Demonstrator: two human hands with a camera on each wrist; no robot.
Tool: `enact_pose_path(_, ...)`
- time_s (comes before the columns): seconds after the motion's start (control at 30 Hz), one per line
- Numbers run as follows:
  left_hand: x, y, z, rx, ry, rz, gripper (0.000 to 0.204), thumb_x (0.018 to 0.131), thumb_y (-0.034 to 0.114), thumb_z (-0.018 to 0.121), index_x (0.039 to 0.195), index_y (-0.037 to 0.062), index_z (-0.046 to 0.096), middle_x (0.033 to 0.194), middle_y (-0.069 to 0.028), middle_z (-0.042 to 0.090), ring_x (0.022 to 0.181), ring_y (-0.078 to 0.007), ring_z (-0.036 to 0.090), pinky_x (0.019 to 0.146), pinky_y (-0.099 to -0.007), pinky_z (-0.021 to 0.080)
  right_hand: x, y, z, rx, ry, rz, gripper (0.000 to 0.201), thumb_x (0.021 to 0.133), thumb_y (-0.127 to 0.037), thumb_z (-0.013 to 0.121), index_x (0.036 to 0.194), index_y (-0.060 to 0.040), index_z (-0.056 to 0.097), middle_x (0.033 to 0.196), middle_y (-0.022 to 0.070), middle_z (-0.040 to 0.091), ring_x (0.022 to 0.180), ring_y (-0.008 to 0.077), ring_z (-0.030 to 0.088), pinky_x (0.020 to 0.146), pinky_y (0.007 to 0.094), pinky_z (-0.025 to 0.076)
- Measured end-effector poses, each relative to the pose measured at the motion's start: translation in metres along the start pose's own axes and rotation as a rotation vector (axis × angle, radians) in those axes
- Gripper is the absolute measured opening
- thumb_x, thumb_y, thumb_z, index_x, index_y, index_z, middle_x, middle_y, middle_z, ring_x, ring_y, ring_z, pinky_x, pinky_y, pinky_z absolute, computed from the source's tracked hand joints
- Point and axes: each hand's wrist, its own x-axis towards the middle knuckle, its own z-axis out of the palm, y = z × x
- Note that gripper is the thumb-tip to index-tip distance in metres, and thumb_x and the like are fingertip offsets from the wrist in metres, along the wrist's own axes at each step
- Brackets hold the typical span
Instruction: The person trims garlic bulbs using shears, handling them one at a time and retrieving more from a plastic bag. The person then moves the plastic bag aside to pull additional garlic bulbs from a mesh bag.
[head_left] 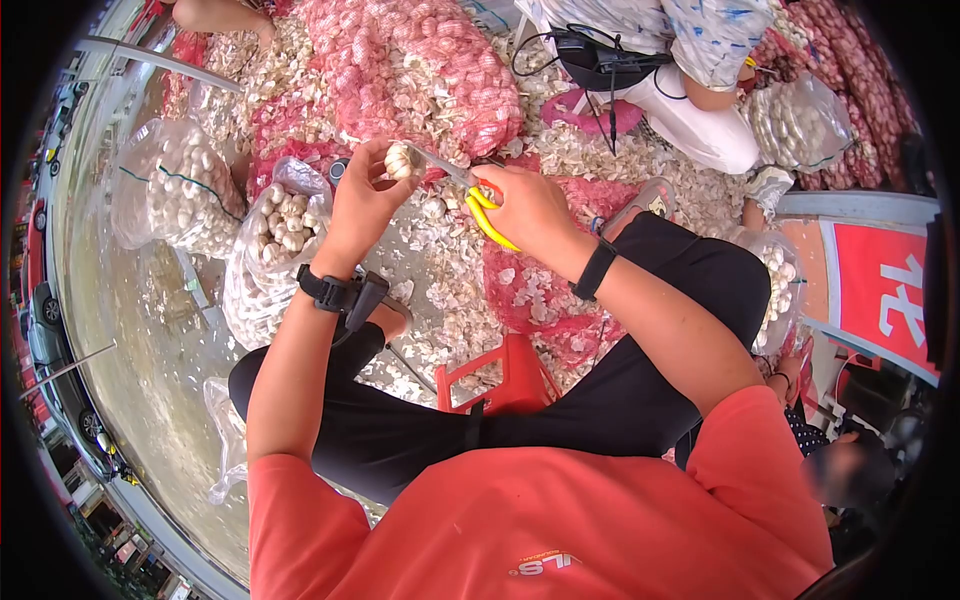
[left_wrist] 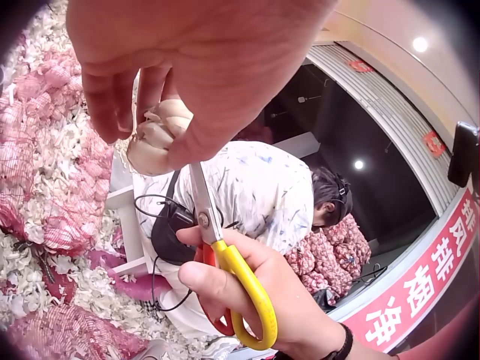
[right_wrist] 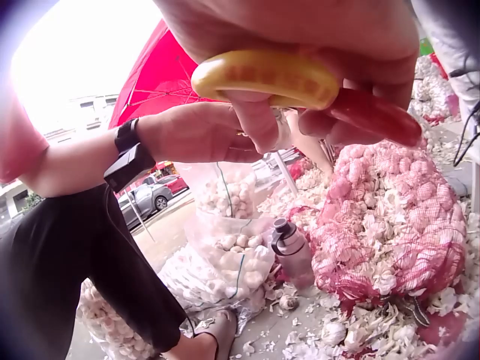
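Note:
The left hand point(head_left: 365, 205) pinches a whitish garlic bulb point(head_left: 399, 161) between thumb and fingers; the left wrist view shows the bulb point(left_wrist: 159, 139) under the curled left hand point(left_wrist: 187, 60). The right hand point(head_left: 535, 212) grips scissors with yellow and red handles point(head_left: 490, 222). Their blades point(left_wrist: 202, 195) point at the bulb, close to the left thumb, and look nearly closed. In the right wrist view, the right hand point(right_wrist: 300, 45) has its thumb through the yellow loop point(right_wrist: 262, 75); the bulb is mostly hidden there.
Pink net sacks of garlic point(head_left: 420, 70) lie ahead, with loose skins around. Clear bags of garlic point(head_left: 285, 225) stand to the left beside a bottle point(right_wrist: 293, 253). A red stool point(head_left: 515, 375) is between the legs. Another person point(head_left: 690, 60) sits ahead on the right.

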Motion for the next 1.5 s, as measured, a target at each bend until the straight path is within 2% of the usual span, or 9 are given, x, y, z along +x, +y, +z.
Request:
enact_pose_path(0.13, 0.001, -0.002, 0.001, 0.007, 0.016, 0.07, 0.067, 0.086, 0.01, 0.078, 0.143, -0.0008, 0.045, 0.124, -0.0135, 0.067, 0.118, -0.0207, 0.064, 0.094, -0.0325, 0.055, -0.003, -0.003, 0.0, 0.024, 0.178, -0.101, 0.04, 0.085, -0.036, 0.08, 0.117, -0.0147, 0.068, 0.09, 0.0142, 0.069, 0.082, 0.0365, 0.068, 0.067, 0.0465, 0.051)
enact_pose_path(0.43, -0.005, 0.006, 0.002, 0.24, 0.021, 0.15, 0.073, 0.085, 0.008, 0.079, 0.147, 0.002, 0.042, 0.13, -0.0143, 0.064, 0.119, -0.0225, 0.064, 0.097, -0.0344, 0.054, 0.003, 0.0, -0.002, 0.045, 0.059, -0.084, 0.039, 0.085, -0.035, 0.078, 0.118, -0.016, 0.069, 0.081, 0.0153, 0.068, 0.078, 0.0377, 0.069, 0.067, 0.0463, 0.052)
enact_pose_path(0.63, -0.001, 0.009, 0.002, 0.156, 0.02, 0.103, 0.07, 0.088, 0.009, 0.078, 0.146, -0.0017, 0.04, 0.133, -0.0132, 0.062, 0.12, -0.02, 0.063, 0.098, -0.0335, 0.053, 0.004, -0.002, -0.008, 0.103, 0.127, -0.055, 0.052, 0.083, -0.04, 0.083, 0.122, -0.0088, 0.067, 0.099, 0.0144, 0.067, 0.089, 0.0313, 0.067, 0.075, 0.0404, 0.051)
enact_pose_path(0.83, 0.003, 0.009, -0.001, -0.228, -0.017, -0.041, 0.061, 0.091, 0.006, 0.074, 0.142, -0.0027, 0.043, 0.129, -0.011, 0.064, 0.121, -0.0214, 0.063, 0.1, -0.0336, 0.053, 0.006, -0.003, -0.015, 0.17, -0.045, 0.083, 0.056, 0.082, -0.039, 0.084, 0.125, -0.0088, 0.066, 0.101, 0.014, 0.065, 0.093, 0.0324, 0.066, 0.079, 0.0406, 0.051)
enact_pose_path(0.9, 0.002, 0.014, -0.005, -0.628, -0.107, -0.208, 0.057, 0.093, 0.002, 0.07, 0.143, -0.0009, 0.043, 0.129, -0.0093, 0.064, 0.12, -0.0205, 0.063, 0.103, -0.0334, 0.053, 0.002, -0.001, -0.012, 0.072, 0.224, -0.163, 0.05, 0.083, -0.037, 0.083, 0.122, -0.0107, 0.067, 0.093, 0.0127, 0.065, 0.086, 0.0322, 0.066, 0.075, 0.0415, 0.051)
enact_pose_path(1.03, -0.001, 0.028, -0.007, -0.679, -0.136, -0.27, 0.048, 0.095, 0.003, 0.068, 0.14, 0.0018, 0.049, 0.127, -0.0085, 0.065, 0.118, -0.0195, 0.064, 0.105, -0.0342, 0.053, 0.002, -0.01, -0.024, 0.042, -0.086, 0.077, 0.052, 0.083, -0.036, 0.083, 0.125, -0.0105, 0.066, 0.102, 0.0132, 0.066, 0.097, 0.0327, 0.066, 0.081, 0.0427, 0.052)
enact_pose_path(1.23, 0.0, 0.024, -0.01, -0.751, -0.146, -0.296, 0.044, 0.099, 0.011, 0.062, 0.14, 0.0017, 0.049, 0.131, -0.0102, 0.063, 0.125, -0.023, 0.061, 0.113, -0.0405, 0.045, -0.002, -0.006, -0.011, 0.01, 0.173, -0.124, 0.049, 0.084, -0.04, 0.082, 0.122, -0.0114, 0.067, 0.091, 0.0131, 0.068, 0.089, 0.0323, 0.069, 0.074, 0.0436, 0.053)
enact_pose_path(1.37, 0.002, 0.013, -0.014, -0.754, -0.176, -0.263, 0.041, 0.101, 0.022, 0.06, 0.136, 0.002, 0.052, 0.131, -0.0097, 0.064, 0.125, -0.0243, 0.06, 0.116, -0.0428, 0.041, 0.003, -0.017, -0.023, 0.024, -0.119, 0.073, 0.055, 0.083, -0.042, 0.082, 0.124, -0.008, 0.066, 0.102, 0.0133, 0.068, 0.094, 0.0308, 0.068, 0.079, 0.0404, 0.053)
enact_pose_path(1.5, 0.004, 0.007, -0.015, -0.876, -0.189, -0.335, 0.046, 0.101, 0.031, 0.059, 0.137, 0.0027, 0.053, 0.132, -0.0113, 0.064, 0.125, -0.0255, 0.06, 0.115, -0.043, 0.042, 0.004, -0.004, -0.009, 0.098, 0.084, -0.024, 0.051, 0.083, -0.041, 0.082, 0.12, -0.0096, 0.067, 0.096, 0.012, 0.068, 0.089, 0.0303, 0.068, 0.076, 0.0403, 0.053)
